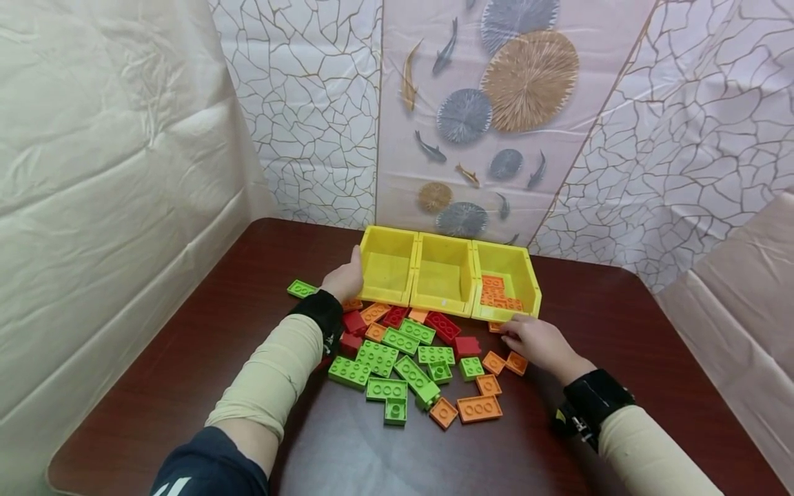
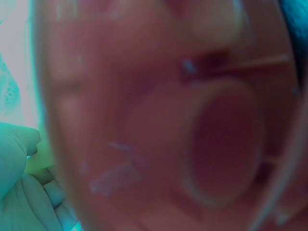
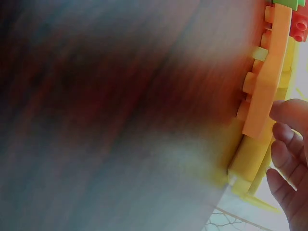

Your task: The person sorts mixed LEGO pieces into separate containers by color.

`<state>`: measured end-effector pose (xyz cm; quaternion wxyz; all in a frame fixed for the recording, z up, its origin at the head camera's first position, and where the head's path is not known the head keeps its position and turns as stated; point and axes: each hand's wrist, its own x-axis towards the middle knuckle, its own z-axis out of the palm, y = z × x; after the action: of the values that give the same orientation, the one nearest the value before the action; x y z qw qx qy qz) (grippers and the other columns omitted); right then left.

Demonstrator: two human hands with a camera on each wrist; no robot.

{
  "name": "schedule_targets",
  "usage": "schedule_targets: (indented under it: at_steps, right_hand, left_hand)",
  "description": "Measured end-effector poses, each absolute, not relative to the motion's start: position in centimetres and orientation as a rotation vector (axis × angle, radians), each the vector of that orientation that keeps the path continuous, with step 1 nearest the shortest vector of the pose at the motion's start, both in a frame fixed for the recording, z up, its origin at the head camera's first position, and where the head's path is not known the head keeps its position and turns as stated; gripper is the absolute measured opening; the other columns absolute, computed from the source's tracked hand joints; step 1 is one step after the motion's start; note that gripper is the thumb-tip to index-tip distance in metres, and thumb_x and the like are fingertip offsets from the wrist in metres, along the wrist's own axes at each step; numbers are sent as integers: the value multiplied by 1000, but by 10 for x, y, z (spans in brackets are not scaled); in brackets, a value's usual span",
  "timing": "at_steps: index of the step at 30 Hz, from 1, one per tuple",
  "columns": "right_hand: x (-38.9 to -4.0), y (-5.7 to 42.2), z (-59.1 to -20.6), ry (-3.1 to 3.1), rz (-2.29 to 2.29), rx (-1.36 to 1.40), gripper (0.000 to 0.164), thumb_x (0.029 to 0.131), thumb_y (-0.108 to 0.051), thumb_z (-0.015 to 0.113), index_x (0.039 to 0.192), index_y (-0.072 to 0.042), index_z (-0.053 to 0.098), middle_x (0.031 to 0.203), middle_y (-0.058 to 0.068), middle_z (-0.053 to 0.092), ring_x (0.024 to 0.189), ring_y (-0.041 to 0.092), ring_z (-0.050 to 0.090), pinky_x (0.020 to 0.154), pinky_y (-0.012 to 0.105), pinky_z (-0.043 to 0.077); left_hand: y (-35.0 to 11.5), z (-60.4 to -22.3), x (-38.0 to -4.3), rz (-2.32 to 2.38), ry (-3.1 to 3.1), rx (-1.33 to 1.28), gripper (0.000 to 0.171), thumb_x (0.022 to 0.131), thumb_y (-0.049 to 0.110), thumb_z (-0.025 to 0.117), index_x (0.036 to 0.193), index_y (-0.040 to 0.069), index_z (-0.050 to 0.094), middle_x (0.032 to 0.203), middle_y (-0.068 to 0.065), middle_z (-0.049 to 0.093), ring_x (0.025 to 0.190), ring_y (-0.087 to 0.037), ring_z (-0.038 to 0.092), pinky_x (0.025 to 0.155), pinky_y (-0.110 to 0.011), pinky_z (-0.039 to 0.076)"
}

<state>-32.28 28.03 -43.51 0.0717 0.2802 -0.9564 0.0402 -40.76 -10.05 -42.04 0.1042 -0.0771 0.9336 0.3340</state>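
Observation:
My left hand rests against the left end of the yellow three-compartment box, thumb pointing up; its other fingers are mostly hidden from above. In the left wrist view, part of the left hand shows beside a yellow patch. At the box's front right, my right hand reaches over an orange toy brick, its fingers loosely bent. In the right wrist view, the fingertips of the right hand are close beside an orange brick; whether they grip it is unclear. Orange bricks lie in the right compartment.
Loose green bricks, red bricks and orange bricks cover the dark wooden table in front of the box. A green brick lies left of the box. Patterned curtain hangs behind the table.

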Motion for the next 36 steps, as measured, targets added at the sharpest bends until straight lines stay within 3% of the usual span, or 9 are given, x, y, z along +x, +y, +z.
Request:
schedule_targets:
  at_steps: [3,6,9,13,17,25,32,36]
  right_hand:
    - [-324,280,-436,-2862,142,832,9,81,-13,72,90,-12,67,85,0,59,73,15,53,64,36,47]
    - [-324,280,-436,-2865,160,817,12,81,-13,72,92,-11,68,86,0,57,73,15,51,64,35,47]
    - [-324,280,-437,-2891,178,805,12,82,-13,71,93,-11,68,86,0,58,73,14,51,65,35,47]
    - [-325,279,-437,-2924,235,783,9,82,-15,71,90,-12,67,81,-3,55,70,12,49,62,33,44]
    - [-324,279,-436,-2927,245,775,17,83,-16,71,98,-9,68,80,-3,53,68,12,46,59,31,41]
    - [-322,279,-436,-2936,224,856,10,80,-19,74,87,-16,68,86,-3,53,74,12,49,64,31,45]
    - [-322,280,-431,-2976,405,857,5,84,-14,69,86,-16,64,99,3,60,87,18,54,74,38,47]
    - [-323,280,-428,-3011,467,917,5,86,-13,66,84,-16,62,93,-1,60,80,15,51,69,33,46]
  left_hand:
    - [-101,-421,-409,948,2770,-190,76,93,56,-8,115,10,47,82,-11,53,72,-26,51,74,-34,37]
    - [-101,-419,-408,902,2807,-127,59,98,50,-1,137,14,25,82,-11,52,71,-26,50,74,-34,37]
    - [-100,-417,-406,899,2818,-125,56,98,50,-1,140,17,16,82,-11,52,72,-25,50,74,-34,37]
    - [-98,-416,-404,962,2799,-201,70,94,56,-7,118,12,41,81,-11,52,72,-25,51,74,-34,37]
    - [-97,-417,-402,1009,2773,-253,78,91,59,-10,96,11,51,81,-11,53,72,-26,51,74,-34,37]
    - [-98,-422,-406,1034,2736,-304,86,88,64,-12,89,10,55,83,-12,54,74,-26,52,74,-35,36]
    - [-99,-423,-409,1052,2703,-329,87,86,66,-12,92,10,55,84,-12,53,74,-26,52,71,-34,36]
    - [-99,-424,-409,1051,2713,-300,88,86,66,-12,90,9,55,82,-11,53,73,-26,52,70,-33,36]
